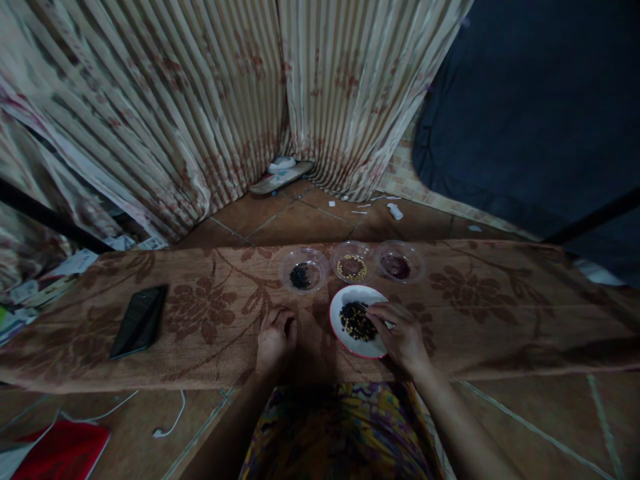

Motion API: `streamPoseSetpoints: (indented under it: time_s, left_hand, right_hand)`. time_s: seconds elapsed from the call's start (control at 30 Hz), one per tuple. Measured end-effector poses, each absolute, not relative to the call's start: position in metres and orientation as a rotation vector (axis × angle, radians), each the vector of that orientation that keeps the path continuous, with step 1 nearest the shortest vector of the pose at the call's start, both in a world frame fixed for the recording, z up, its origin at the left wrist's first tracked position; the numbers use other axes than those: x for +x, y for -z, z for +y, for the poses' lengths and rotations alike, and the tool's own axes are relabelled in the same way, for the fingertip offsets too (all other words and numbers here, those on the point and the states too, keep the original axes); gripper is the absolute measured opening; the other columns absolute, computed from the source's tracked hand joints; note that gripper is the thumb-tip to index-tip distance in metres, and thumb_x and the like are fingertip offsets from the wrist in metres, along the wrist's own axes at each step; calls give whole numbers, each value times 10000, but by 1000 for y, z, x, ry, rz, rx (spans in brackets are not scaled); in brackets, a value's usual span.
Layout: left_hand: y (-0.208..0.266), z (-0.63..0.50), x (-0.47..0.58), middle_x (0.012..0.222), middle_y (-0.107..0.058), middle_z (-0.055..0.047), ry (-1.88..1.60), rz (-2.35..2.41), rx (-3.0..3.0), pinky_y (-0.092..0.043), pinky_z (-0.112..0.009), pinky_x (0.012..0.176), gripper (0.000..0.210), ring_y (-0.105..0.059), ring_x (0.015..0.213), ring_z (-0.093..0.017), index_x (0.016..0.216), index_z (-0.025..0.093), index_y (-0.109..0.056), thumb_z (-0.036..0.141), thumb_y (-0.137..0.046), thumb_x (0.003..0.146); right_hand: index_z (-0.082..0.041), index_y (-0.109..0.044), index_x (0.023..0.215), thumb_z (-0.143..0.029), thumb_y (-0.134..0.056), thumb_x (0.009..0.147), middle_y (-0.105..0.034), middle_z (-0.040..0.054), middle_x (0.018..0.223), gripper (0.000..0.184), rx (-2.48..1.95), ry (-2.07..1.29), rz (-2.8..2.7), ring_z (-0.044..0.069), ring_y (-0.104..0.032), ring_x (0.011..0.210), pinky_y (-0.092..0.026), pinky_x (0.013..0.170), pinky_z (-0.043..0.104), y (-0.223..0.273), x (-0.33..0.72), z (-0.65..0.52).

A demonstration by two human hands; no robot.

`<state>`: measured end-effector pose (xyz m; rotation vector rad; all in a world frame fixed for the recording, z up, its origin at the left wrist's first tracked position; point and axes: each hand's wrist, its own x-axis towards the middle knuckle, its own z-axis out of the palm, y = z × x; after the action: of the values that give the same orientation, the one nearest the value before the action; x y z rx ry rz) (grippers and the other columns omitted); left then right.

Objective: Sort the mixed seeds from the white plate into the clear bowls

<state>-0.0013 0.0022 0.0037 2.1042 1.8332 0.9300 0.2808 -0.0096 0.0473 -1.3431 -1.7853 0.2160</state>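
Three cups (317, 272) look sorted, beans (356, 323) on the plate (349, 297) are still mixed; my right fingers (380, 310) pinch there, left fingers (273, 317) curl, holding what, I cannot tell.

Near the front edge of the cloth-covered counter (500, 293), the right hand (404, 333) has its fingers (379, 309) at black and yellow grains (357, 323) in a red-rimmed white plate (356, 294); the left hand (277, 337) curls loosely. Three clear bowls (351, 248) line the back edge; a phone (139, 321) lies toward the left end.
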Motion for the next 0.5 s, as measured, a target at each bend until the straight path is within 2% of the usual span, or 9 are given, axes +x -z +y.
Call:
streamPoseSetpoints:
  time_s: [0.5]
  left_hand:
    - [-3,1,-2,1070,-668,-66,-929,1822,2098,-512,-376,952,154,-621,1034,-223,982,236,-653,248,-532,889]
  right_hand:
    - [-261,-761,854,-299,-623,921,-776,39,863,157,-1323,-142,-1800,207,-724,803,-572,766,359,-48,280,-11]
